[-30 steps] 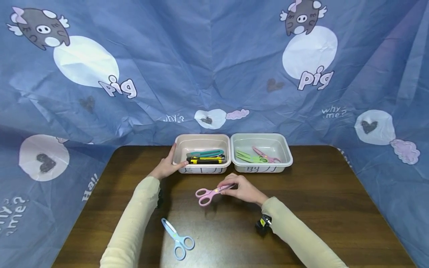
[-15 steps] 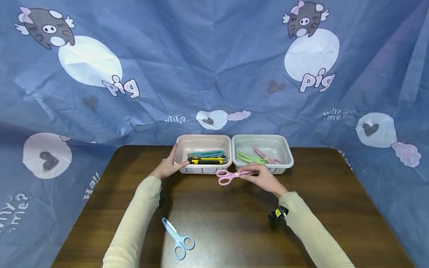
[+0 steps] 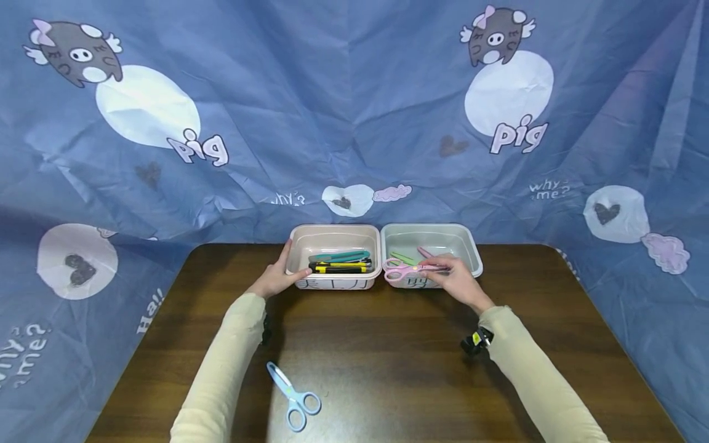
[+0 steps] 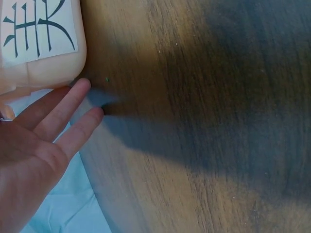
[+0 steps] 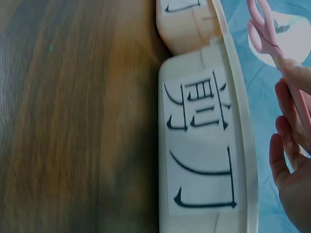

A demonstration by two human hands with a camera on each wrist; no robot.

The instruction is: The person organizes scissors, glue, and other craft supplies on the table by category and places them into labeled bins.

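Note:
My right hand (image 3: 456, 280) pinches pink scissors (image 3: 401, 269) by the blade end, over the front rim of the pale grey-green bin (image 3: 477, 264); their handle loops point left. Pink scissors and light green scissors (image 3: 404, 257) lie inside that bin, partly hidden by the hand and the held pair. With fairly straight fingers, my left hand (image 3: 274, 277) rests against the left front corner of the beige bin (image 3: 295, 246), thumb at its front rim. Inside that bin lie teal and yellow-black box cutters (image 3: 340, 269). Light blue scissors (image 3: 295, 397) lie on the table nearer me.
Both bins stand side by side at the back of the brown wooden table (image 3: 365, 344). Paper labels with black characters (image 5: 201, 145) are stuck on their front walls. A blue printed cloth (image 3: 266, 123) hangs right behind the table's back edge.
My right hand has carried the pink scissors rightward and away from me, from above the table to over the right bin's front rim. The left hand stays on the beige bin.

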